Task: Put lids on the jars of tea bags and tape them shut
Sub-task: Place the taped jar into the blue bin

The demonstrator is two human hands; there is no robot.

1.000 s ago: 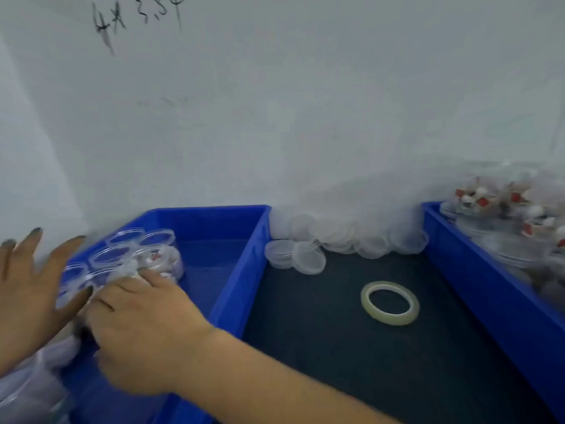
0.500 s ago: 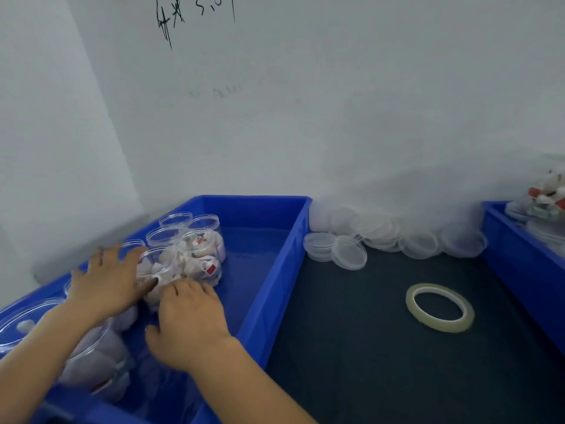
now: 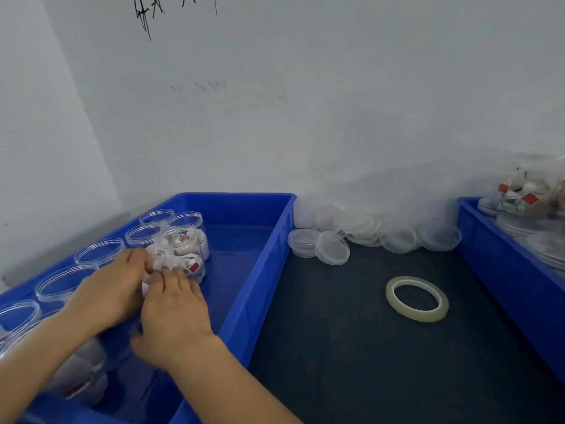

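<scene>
Dark matting point(image 3: 336, 347) at centre right holds a clear tape roll point(image 3: 417, 298) and clear round plastic lids point(image 3: 331, 247); at lower left, the left hand point(image 3: 113, 289) and right hand point(image 3: 175, 310) clasp a clear tea-bag jar point(image 3: 191, 266) inside a blue plastic bin point(image 3: 263, 240).

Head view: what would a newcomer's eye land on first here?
The left hand and right hand meet on a clear plastic jar stuffed with tea bags in the left blue plastic bin. On the dark mat beside it lies a ring of clear tape, with clear round lids heaped against the wall.
</scene>
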